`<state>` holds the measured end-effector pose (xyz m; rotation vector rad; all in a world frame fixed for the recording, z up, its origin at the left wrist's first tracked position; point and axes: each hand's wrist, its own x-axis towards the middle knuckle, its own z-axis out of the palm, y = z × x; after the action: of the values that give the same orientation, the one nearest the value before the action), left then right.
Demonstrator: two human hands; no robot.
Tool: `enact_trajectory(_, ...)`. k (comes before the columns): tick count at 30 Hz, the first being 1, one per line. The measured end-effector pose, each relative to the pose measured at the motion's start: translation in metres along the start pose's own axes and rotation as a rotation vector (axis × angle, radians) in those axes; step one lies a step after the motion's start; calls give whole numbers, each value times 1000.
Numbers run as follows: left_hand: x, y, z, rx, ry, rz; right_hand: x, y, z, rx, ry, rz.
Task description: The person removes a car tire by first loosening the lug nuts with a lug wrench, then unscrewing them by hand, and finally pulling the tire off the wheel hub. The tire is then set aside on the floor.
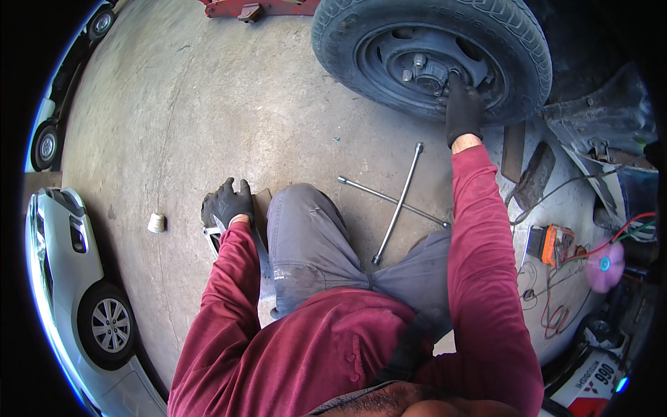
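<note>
A dark steel wheel with a black tyre (333, 52) stands at the top of the view, and lug nuts (420, 60) show around its hub. My right hand (464, 108), in a black glove, reaches to the hub with its fingers closed around a wheel nut, mostly hidden by them. At my left side my left hand (229, 203), also gloved, rests with fingers apart on top of a low, metal-edged object whose kind I cannot make out. Between my knees and the wheel a four-way lug wrench (398, 203) lies on the concrete floor.
A small whitish cup-like item (157, 222) sits on the floor at left, near a silver car (66, 257). A red metal frame (278, 7) lies beyond. At right are dark blocks (533, 174), an orange device (558, 244), cables (556, 316) and a pink fan-shaped thing (603, 267).
</note>
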<state>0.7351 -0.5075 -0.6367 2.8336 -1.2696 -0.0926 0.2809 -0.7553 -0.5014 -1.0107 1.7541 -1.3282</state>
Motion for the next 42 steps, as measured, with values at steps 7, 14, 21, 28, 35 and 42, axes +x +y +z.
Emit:
enact_trajectory(7, 0, -1, 1, 14, 3, 9, -3, -4, -2, 151, -34, 134)
enact_trajectory(14, 1, -2, 2, 17, 14, 16, 13, 12, -2, -134, 64, -15)
enact_trajectory(21, 4, -5, 12, 1, 43, 14, 0, 4, -3, -93, 25, -108)
enact_trajectory(28, 2, -4, 8, -26, 27, 20, -14, -13, 2, 227, -17, 141)
enact_trajectory(35, 0, 0, 1, 14, 30, 32, -5, -3, -2, 101, -54, 123)
enact_trajectory(42, 1, -2, 6, -15, 28, 26, 3, 11, -3, -77, -1, -206)
